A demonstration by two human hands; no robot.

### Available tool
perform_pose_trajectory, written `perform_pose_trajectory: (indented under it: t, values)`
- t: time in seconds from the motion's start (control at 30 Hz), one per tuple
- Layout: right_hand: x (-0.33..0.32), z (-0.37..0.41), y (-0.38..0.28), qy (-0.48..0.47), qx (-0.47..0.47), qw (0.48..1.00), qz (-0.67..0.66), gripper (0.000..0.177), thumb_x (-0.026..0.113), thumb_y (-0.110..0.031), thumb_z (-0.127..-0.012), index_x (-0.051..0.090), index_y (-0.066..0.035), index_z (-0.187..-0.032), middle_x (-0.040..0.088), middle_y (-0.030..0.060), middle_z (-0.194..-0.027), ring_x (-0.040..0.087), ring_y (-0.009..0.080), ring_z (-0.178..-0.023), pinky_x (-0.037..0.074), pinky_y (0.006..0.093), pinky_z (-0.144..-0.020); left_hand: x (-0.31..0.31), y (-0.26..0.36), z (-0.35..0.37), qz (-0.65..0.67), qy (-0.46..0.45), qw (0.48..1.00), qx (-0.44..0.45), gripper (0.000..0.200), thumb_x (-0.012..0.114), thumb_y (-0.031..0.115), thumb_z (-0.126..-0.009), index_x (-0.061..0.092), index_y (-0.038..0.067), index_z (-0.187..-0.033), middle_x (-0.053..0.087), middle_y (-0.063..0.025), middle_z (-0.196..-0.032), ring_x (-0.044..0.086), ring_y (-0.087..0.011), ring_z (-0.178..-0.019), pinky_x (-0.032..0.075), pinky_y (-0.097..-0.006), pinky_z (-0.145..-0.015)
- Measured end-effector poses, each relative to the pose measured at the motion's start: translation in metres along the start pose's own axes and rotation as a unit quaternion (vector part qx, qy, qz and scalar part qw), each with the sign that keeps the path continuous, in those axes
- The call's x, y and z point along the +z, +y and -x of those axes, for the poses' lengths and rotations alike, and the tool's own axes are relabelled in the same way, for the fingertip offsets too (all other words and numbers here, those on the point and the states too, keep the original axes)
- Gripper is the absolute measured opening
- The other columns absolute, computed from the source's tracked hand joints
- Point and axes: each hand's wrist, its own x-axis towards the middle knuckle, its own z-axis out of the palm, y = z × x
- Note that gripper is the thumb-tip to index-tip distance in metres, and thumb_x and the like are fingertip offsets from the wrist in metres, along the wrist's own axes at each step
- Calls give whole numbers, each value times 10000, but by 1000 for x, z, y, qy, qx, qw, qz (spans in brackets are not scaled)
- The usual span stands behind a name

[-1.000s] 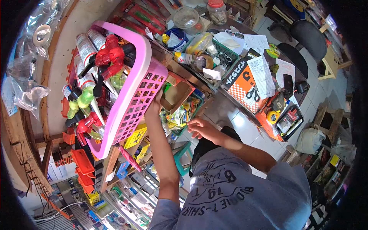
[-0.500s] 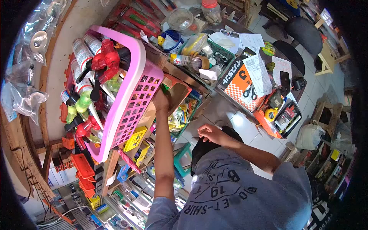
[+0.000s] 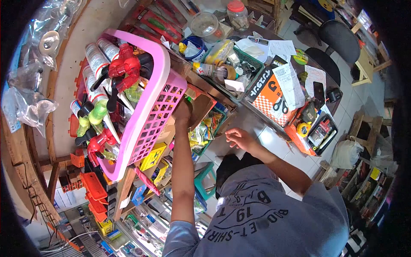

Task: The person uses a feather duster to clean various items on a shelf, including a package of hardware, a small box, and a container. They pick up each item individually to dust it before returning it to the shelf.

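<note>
My left hand [image 3: 183, 112] reaches in behind the pink basket [image 3: 165, 64], at an open cardboard box [image 3: 202, 109]. Its fingers are hidden by the basket and the box, so what they touch does not show. My right hand [image 3: 240, 140] hangs in the air over the floor, fingers loosely bent and apart, with nothing in it. Inside the basket beside my left arm lie white spray cans [image 3: 95, 58], red plastic spray heads [image 3: 125, 68] and green ones [image 3: 99, 110].
A green crate [image 3: 257, 62] of mixed goods and an orange box with a scissors picture [image 3: 272, 96] stand on the desk. A tool tray [image 3: 322, 133] sits at its edge. Below are a green stool [image 3: 206, 182] and yellow boxes [image 3: 153, 156]. Plastic packs [image 3: 30, 107] hang left.
My right hand has risen a little and shifted slightly right in the view. My left hand stays at the cardboard box, with only a small shift. The view itself has moved slightly.
</note>
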Motion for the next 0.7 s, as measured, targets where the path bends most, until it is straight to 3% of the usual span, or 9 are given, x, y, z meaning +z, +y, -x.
perform_pose_trajectory:
  t: [0.13, 0.27, 0.3, 0.33, 0.37, 0.43, 0.47, 0.53, 0.7]
  values:
    - [0, 8, 5, -16, -19, 1000, 8, 342, 588, -298, -934, 549, -44, -1159, 639, 89, -1026, 640, 158, -895, 524, 275, -661, -8, 6, -12, 3, -203, 971, -127, 522, 549, 324, -793, 537, 50, -1237, 462, -216, -1352, 401, -419, -1264, 264, -567, -1028]
    - [-3, 23, 4, 9, -71, 997, -36, 351, 550, -318, -952, 546, -52, -1180, 648, 94, -1003, 641, 152, -837, 491, 261, -695, 12, -9, -4, 88, -77, 992, -37, 517, 575, 224, -810, 467, 70, -1292, 487, -229, -1304, 438, -404, -1220, 338, -513, -1008]
    - [-4, 31, -5, 31, -103, 993, -52, 350, 535, -314, -958, 547, -48, -1185, 645, 96, -993, 634, 152, -839, 487, 264, -708, -18, 5, -4, 215, -140, 960, -117, 459, 563, 163, -816, 476, 55, -1254, 506, -244, -1256, 453, -420, -1188, 337, -528, -995]
    - [-4, 42, -18, 52, -134, 987, -71, 350, 520, -311, -964, 547, -44, -1190, 642, 98, -982, 627, 152, -841, 483, 267, -720, 11, -12, 11, 122, -85, 989, -25, 442, 565, 137, -804, 481, 37, -1226, 509, -255, -1228, 453, -420, -1180, 343, -518, -987]
    - [-6, 51, -27, 50, -176, 980, -77, 356, 505, -304, -967, 538, -42, -1205, 634, 97, -991, 618, 155, -849, 477, 275, -739, -3, -5, 20, 213, -116, 968, -61, 430, 545, 140, -821, 485, 42, -1236, 510, -273, -1208, 447, -452, -1168, 324, -538, -994]
    - [-13, 64, -43, 32, -217, 968, -124, 359, 488, -286, -967, 510, -42, -1230, 618, 103, -1014, 603, 167, -853, 469, 298, -760, -30, 12, 47, 237, 63, 969, -34, 521, 590, 148, -822, 436, 61, -1312, 461, -267, -1295, 359, -481, -1235, 266, -555, -1037]
    - [-17, 69, -51, 19, -215, 963, -163, 358, 487, -274, -964, 491, -44, -1239, 611, 109, -1029, 597, 175, -849, 468, 312, -763, -45, 21, 67, 285, 55, 949, -123, 552, 623, 119, -825, 418, 52, -1333, 426, -242, -1347, 322, -450, -1281, 243, -515, -1072]
    - [-20, 85, -75, -88, -238, 935, -247, 433, 484, -341, -951, 467, -58, -1278, 596, 150, -1050, 580, 242, -911, 452, 352, -787, -56, 33, 111, 325, 249, 902, -135, 519, 629, 67, -833, 435, 23, -1313, 445, -249, -1279, 368, -432, -1229, 257, -489, -1059]
    - [-27, 85, -139, -316, -304, 874, -209, 536, 520, -460, -914, 466, -71, -1279, 592, 198, -1039, 573, 292, -916, 449, 408, -796, -37, 49, 244, 416, 198, 821, -337, 471, 632, 8, -806, 479, 41, -1250, 437, -217, -1270, 351, -382, -1252, 256, -444, -1065]
